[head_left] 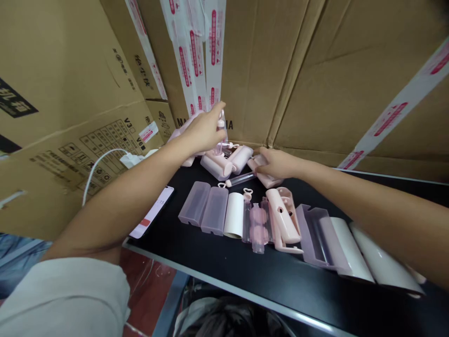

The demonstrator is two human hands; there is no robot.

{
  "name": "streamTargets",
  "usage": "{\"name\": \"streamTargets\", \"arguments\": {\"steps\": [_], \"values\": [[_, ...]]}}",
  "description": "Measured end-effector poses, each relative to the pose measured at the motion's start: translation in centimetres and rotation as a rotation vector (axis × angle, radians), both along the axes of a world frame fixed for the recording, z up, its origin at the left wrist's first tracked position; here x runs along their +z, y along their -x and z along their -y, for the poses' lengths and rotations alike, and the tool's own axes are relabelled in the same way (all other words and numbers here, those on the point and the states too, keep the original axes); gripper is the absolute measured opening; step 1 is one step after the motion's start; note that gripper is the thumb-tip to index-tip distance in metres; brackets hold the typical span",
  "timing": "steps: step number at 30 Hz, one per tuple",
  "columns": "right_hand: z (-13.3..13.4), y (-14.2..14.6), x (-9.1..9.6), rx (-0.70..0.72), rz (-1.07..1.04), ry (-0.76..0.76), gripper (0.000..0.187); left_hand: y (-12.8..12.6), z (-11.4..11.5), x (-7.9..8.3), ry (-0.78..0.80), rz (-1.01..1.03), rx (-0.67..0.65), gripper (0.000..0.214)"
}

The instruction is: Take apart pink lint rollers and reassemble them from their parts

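My left hand (209, 129) is raised over the pile at the back of the table, its fingers closed on a small clear tube (220, 123) with a pale pink top. Beneath it lie pink plastic cases (216, 166) and other small clear pieces. My right hand (278, 162) curls over a pale pink plastic case (268, 180) at the pile's right side. Close to those fingers, a clear tube with a heart-shaped pink ring (240, 179) rests on the table. In front stand translucent covers (214, 210), a white roll (234, 215), pink bottles (258, 227) and an opened pink holder (283, 215).
Cardboard walls (259, 70) enclose the back and left of the black table (217, 262). A phone (152, 213) lies at the left edge, near a white plug and cable (131, 159). More white rolls (382, 262) and a translucent pink tray (308, 238) sit under my right forearm.
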State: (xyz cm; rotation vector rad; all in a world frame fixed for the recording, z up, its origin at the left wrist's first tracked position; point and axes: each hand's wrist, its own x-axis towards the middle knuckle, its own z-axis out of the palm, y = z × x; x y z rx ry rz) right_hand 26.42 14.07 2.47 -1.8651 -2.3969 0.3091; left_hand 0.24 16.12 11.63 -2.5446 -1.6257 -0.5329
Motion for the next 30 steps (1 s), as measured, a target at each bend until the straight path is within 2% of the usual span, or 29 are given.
{"name": "streamTargets", "arguments": {"steps": [5,10,13,17,21,23,27,30], "values": [[0.2,0.2,0.2,0.017,0.027,-0.013,0.075,1.3,1.5,0.3,-0.030,0.018,0.040,0.059],[-0.1,1.3,0.5,0.088,0.025,-0.105,0.067,1.7,1.7,0.3,-0.071,-0.011,0.120,0.053],[-0.3,2.8,1.1,0.160,0.010,-0.162,0.066,1.6,1.7,0.0,-0.099,-0.039,0.170,0.053],[0.0,6.4,2.0,0.288,-0.011,-0.231,0.054,1.2,1.2,-0.3,-0.151,-0.099,0.237,0.052],[0.3,10.6,2.0,0.253,0.126,-0.256,0.067,0.5,0.7,-0.2,-0.189,-0.143,0.281,0.050],[0.1,12.1,1.7,0.236,0.170,-0.261,0.067,0.1,0.5,-0.2,-0.205,-0.164,0.300,0.050],[-0.9,12.7,1.4,0.182,0.159,-0.253,0.074,0.1,0.5,-0.4,-0.221,-0.193,0.286,0.055],[-1.6,12.0,1.4,0.167,0.159,-0.236,0.065,0.9,0.9,-0.4,-0.217,-0.181,0.254,0.058]]}}
